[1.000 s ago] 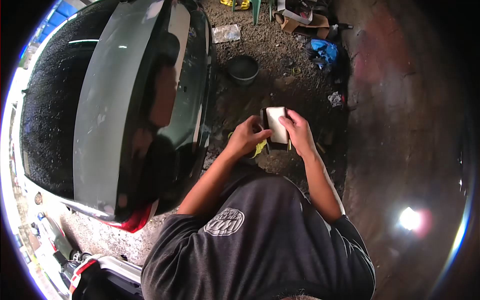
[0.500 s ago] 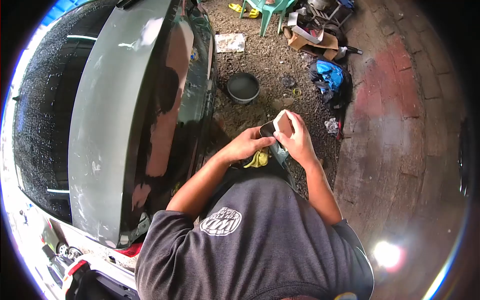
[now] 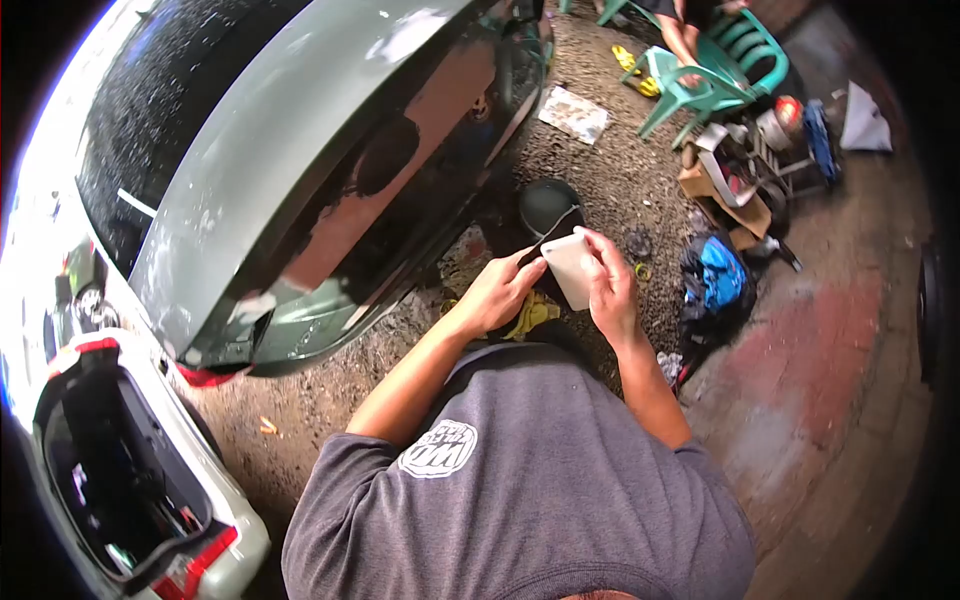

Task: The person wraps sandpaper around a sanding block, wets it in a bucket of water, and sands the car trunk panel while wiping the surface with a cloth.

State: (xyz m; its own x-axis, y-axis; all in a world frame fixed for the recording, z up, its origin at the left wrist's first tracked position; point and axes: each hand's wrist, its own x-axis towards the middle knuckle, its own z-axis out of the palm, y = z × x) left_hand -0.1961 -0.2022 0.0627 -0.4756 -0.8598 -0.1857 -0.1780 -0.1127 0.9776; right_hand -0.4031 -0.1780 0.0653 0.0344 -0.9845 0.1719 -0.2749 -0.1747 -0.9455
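Observation:
My right hand (image 3: pixel 613 290) is closed on a pale, flat rectangular sanding block (image 3: pixel 567 268), with its broad face turned up. Close beside it, my left hand (image 3: pixel 503 292) pinches a thin dark sheet, which looks like sandpaper (image 3: pixel 562 226); its edge rises behind the block. Whether the sheet touches the block, I cannot tell. Below my hands a yellow cloth (image 3: pixel 533 315) shows near my waist. Left of my hands is a dark green car's rear panel (image 3: pixel 250 170), with a pinkish filler patch (image 3: pixel 405 130) on it.
A dark bucket (image 3: pixel 549 205) stands on gravel just beyond my hands. Green plastic chairs (image 3: pixel 745 60) are at the back, with a person's leg (image 3: pixel 678 38) there. Boxes (image 3: pixel 735 200) and a blue bag (image 3: pixel 720 272) lie right. A white car (image 3: pixel 225 510) stands lower left.
My view has turned, so the car has tilted and more of the chairs shows. The block has been tipped from edge-on to showing its broad face. Both hands keep their hold.

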